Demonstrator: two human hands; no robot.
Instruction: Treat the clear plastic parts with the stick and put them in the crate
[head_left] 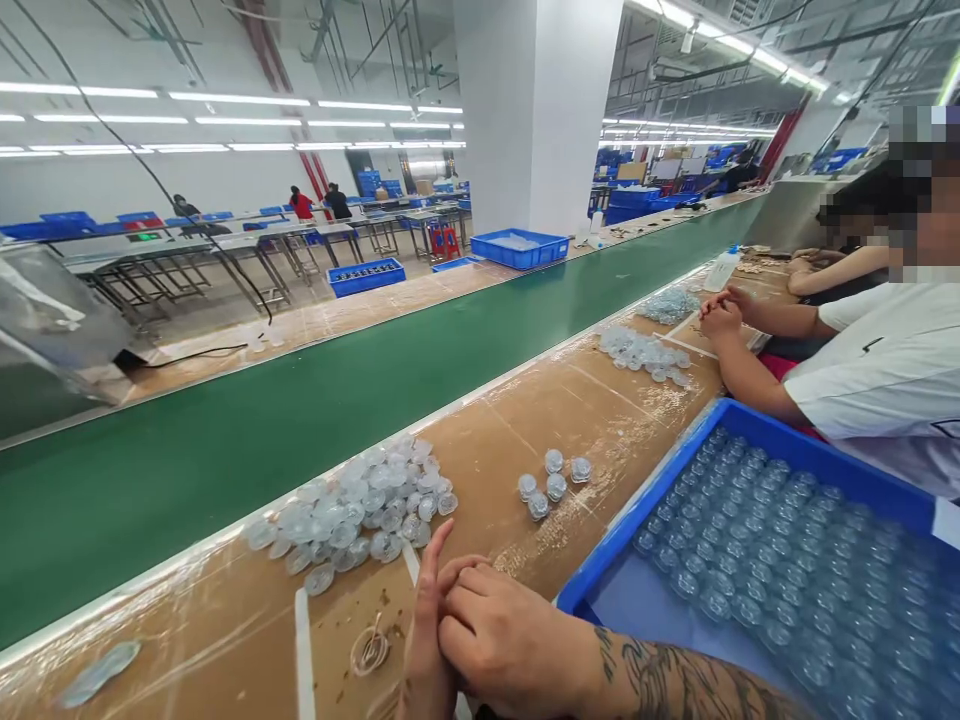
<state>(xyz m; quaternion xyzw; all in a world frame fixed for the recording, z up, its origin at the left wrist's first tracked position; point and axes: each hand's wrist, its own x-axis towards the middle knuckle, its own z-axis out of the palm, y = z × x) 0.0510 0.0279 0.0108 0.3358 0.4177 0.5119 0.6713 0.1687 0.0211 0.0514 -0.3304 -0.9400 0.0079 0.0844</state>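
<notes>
- Touching each other, your left hand (426, 625) and right hand (499, 632) meet at the bottom of the view; the left has a digit stretched upward, the right's fingers bend against it. Whether anything is held between them, I cannot tell.
- Just left of your hands, a coil of string (370, 655) lies on the brown worktop (480, 440).
- Right beyond your fingers sits a heap of clear round pieces (367, 505), beside the green belt (330, 420).
- Right of that heap, you have a small cluster (555, 486) of similar pieces.
- Past your right forearm, a blue tray (825, 465) holds rows of clear pieces (765, 560).
- Farther along, a co-worker's hands (724, 315) are together near another heap (643, 352).
</notes>
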